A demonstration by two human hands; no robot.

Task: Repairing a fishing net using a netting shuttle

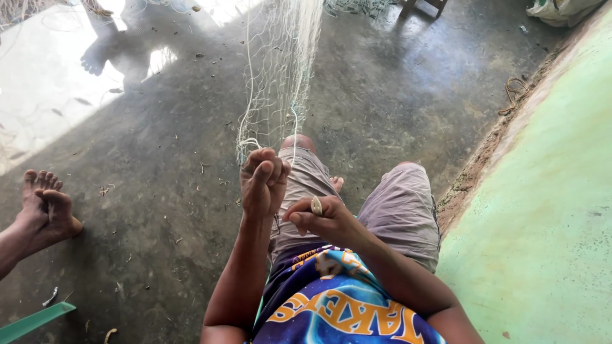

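A pale fishing net (pixel 280 70) stretches from the top of the view down to my knees. My left hand (pixel 262 178) is clenched on the net's lower edge, holding it taut. Just right of it and lower, my right hand (pixel 319 215) pinches a small pale netting needle between thumb and fingers, close to the net's end. I sit with both knees bent, in grey shorts (pixel 395 204) and a blue and orange shirt.
Another person's crossed bare feet (pixel 46 207) rest on the dark concrete floor (pixel 159 210) at the left. A green wall (pixel 554 191) runs along the right. A green strip (pixel 32 322) lies at the bottom left. Sunlit floor shows at the top left.
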